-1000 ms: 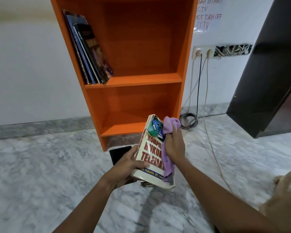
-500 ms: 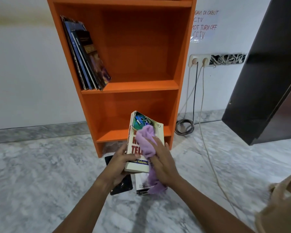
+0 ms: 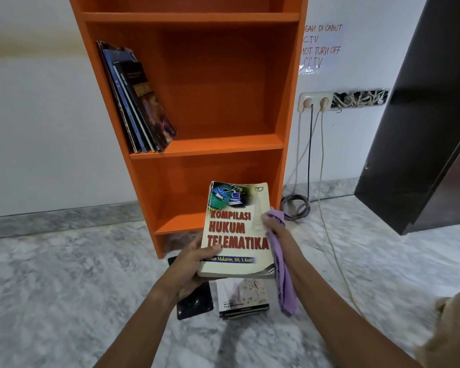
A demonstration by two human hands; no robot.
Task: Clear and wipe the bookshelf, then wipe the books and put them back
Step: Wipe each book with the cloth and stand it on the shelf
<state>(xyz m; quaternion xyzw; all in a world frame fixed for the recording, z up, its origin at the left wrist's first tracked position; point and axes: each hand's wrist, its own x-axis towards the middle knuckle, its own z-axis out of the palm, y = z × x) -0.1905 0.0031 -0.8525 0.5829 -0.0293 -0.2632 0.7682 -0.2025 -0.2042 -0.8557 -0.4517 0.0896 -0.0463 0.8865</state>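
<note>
**A:** Where is the book, and how does it look?

**B:** I see the book (image 3: 237, 229) a little toward 6 o'clock from the middle of my view, held above the floor (image 3: 64, 288) in front of the orange bookshelf (image 3: 223, 144). It is a thick paperback. The cover is cream with red title letters, a colourful picture on top and a dark blue author strip near the bottom. The corners are worn.

**A:** And the hands?

**B:** My left hand (image 3: 194, 269) holds it at its 7 o'clock corner, with the thumb on the cover. My right hand (image 3: 279, 232) grips a purple cloth (image 3: 283, 282) at the book's 3 o'clock edge, and the cloth hangs below the book.

**A:** Other books?

**B:** Some thin books (image 3: 141, 102) lean on the middle shelf at 10 o'clock. A white book (image 3: 243, 296) and a black book (image 3: 195, 301) lie on the floor at 6 o'clock.
</note>
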